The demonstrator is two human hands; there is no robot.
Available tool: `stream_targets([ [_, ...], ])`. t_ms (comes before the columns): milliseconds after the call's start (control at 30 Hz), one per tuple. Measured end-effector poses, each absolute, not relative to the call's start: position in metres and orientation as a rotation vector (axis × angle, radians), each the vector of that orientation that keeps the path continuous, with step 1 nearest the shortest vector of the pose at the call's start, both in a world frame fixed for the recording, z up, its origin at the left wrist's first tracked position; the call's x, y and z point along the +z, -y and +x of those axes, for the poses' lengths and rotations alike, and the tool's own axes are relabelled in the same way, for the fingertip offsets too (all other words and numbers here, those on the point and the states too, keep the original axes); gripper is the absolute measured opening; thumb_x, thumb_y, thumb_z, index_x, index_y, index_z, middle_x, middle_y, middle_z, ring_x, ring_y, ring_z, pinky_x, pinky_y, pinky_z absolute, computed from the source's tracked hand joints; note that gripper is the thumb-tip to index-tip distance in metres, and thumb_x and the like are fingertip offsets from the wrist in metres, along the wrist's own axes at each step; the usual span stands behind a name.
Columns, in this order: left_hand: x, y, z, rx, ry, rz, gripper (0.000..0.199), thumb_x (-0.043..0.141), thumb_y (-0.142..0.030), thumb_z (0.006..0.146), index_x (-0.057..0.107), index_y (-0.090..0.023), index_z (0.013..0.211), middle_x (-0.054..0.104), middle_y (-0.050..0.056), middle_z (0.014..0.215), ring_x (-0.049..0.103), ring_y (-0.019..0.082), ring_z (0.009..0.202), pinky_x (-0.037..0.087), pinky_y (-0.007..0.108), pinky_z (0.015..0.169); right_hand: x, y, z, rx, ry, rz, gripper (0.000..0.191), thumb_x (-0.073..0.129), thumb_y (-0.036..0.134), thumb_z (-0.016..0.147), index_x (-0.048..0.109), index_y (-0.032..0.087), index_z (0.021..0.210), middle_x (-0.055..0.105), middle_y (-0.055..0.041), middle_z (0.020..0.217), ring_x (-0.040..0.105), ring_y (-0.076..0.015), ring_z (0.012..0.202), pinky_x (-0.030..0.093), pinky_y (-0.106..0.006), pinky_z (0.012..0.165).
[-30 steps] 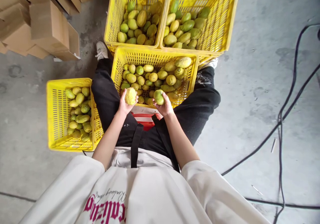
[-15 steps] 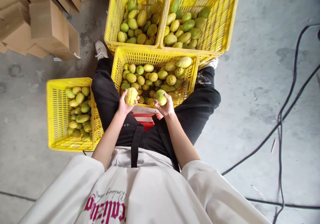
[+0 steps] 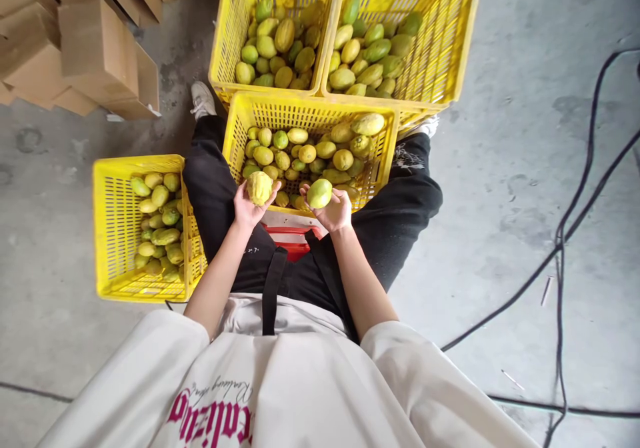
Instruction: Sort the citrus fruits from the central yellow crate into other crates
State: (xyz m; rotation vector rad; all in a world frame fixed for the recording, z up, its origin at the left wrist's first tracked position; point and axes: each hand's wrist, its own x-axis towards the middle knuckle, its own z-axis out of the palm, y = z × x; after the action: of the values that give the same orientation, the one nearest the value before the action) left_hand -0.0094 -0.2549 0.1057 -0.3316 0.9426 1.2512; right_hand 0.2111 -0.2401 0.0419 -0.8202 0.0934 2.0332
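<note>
In my left hand [image 3: 249, 206] lies a lumpy, ribbed yellow fruit [image 3: 260, 188], resting on the palm with the fingers cupped round it. My right hand [image 3: 336, 211] is turned palm up and holds a smoother green-yellow oval fruit [image 3: 319, 193] towards its fingers. Both hands are over the near edge of a yellow plastic crate [image 3: 310, 105] between my legs. Inside that crate are many yellow and green oval fruits [image 3: 307, 154], larger ones to the right. The exact kind of fruit is not certain.
Two yellow crates [image 3: 325, 88] with more fruit adjoin at the far side. Another yellow crate [image 3: 113, 281] of fruit stands left of my leg. Cardboard boxes [image 3: 97, 48] are at upper left. Black cables [image 3: 560, 248] cross the concrete floor on the right.
My right hand has opened out a little, its fruit tilted and shifted slightly left in the palm. The left hand has turned slightly, with its fruit a little further left and up.
</note>
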Motion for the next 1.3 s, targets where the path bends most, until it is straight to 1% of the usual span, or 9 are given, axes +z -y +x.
stream_targets([
  [167,0.114,0.252,-0.008,1.221,-0.975,-0.336,0.043,0.038,-0.048,0.105,0.065,-0.017,0.117,0.072,0.008,0.088,0.074,0.018,0.081,0.057,0.02,0.056,0.047,0.24,0.214,2.08,-0.044,-0.881,0.028,0.075,0.04,0.083,0.06,0.022,0.099,0.073,-0.0048,0.088,0.068,-0.0143,0.066,0.064,-0.022,0.056],
  [300,0.115,0.252,-0.007,1.156,-0.941,-0.264,0.044,0.033,-0.043,0.105,0.066,-0.016,0.116,0.074,0.011,0.1,0.068,0.015,0.071,0.051,0.019,0.05,0.05,0.242,0.212,2.096,0.013,-0.878,0.037,0.082,0.034,0.078,0.057,0.027,0.105,0.071,-0.0006,0.085,0.067,-0.0144,0.062,0.054,-0.018,0.043],
  [433,0.112,0.253,-0.006,1.145,-0.988,-0.221,0.045,0.036,-0.043,0.104,0.067,-0.017,0.123,0.074,0.009,0.095,0.067,0.016,0.069,0.051,0.021,0.053,0.051,0.241,0.21,2.098,0.041,-0.885,0.038,0.08,0.034,0.078,0.056,0.028,0.107,0.072,0.0005,0.087,0.071,-0.0171,0.068,0.056,-0.02,0.047],
  [667,0.109,0.255,-0.003,1.218,-0.927,-0.21,0.045,0.034,-0.035,0.107,0.062,-0.024,0.14,0.077,0.009,0.112,0.073,0.026,0.113,0.061,0.041,0.092,0.056,0.242,0.21,2.172,0.061,-0.782,0.039,0.074,0.028,0.072,0.059,0.025,0.108,0.076,-0.007,0.107,0.074,-0.0309,0.105,0.068,-0.048,0.076],
  [767,0.109,0.255,-0.003,1.197,-0.934,-0.194,0.042,0.036,-0.038,0.109,0.061,-0.026,0.14,0.077,0.008,0.111,0.076,0.024,0.107,0.062,0.034,0.083,0.058,0.243,0.212,2.191,0.109,-0.82,0.04,0.078,0.026,0.073,0.06,0.025,0.109,0.076,-0.0055,0.102,0.075,-0.0286,0.102,0.069,-0.043,0.075],
  [867,0.111,0.255,-0.004,1.152,-0.957,-0.174,0.042,0.036,-0.041,0.109,0.06,-0.027,0.14,0.077,0.009,0.108,0.077,0.021,0.089,0.059,0.026,0.067,0.058,0.243,0.215,2.203,0.126,-0.865,0.044,0.083,0.037,0.076,0.061,0.026,0.113,0.074,-0.0033,0.093,0.076,-0.0243,0.086,0.069,-0.034,0.06],
  [1067,0.113,0.255,-0.005,1.083,-0.942,-0.134,0.048,0.029,-0.046,0.109,0.063,-0.027,0.136,0.076,0.008,0.094,0.074,0.022,0.072,0.056,0.028,0.054,0.056,0.242,0.215,2.188,0.104,-0.916,0.047,0.085,0.043,0.077,0.059,0.027,0.113,0.074,-0.001,0.089,0.072,-0.0171,0.063,0.063,-0.025,0.047],
  [1167,0.113,0.254,-0.004,1.033,-0.955,-0.129,0.05,0.029,-0.044,0.108,0.062,-0.026,0.141,0.077,0.009,0.097,0.075,0.023,0.076,0.058,0.031,0.061,0.058,0.241,0.212,2.192,0.079,-0.921,0.04,0.08,0.044,0.082,0.06,0.027,0.112,0.074,-0.0017,0.09,0.074,-0.0199,0.071,0.066,-0.03,0.052],
  [1300,0.115,0.254,-0.001,1.05,-0.952,-0.135,0.052,0.027,-0.038,0.109,0.058,-0.027,0.149,0.078,0.01,0.103,0.078,0.026,0.097,0.063,0.042,0.085,0.064,0.239,0.209,2.141,0.022,-0.814,0.035,0.072,0.04,0.083,0.062,0.027,0.114,0.076,-0.0044,0.103,0.074,-0.029,0.106,0.068,-0.05,0.079],
])
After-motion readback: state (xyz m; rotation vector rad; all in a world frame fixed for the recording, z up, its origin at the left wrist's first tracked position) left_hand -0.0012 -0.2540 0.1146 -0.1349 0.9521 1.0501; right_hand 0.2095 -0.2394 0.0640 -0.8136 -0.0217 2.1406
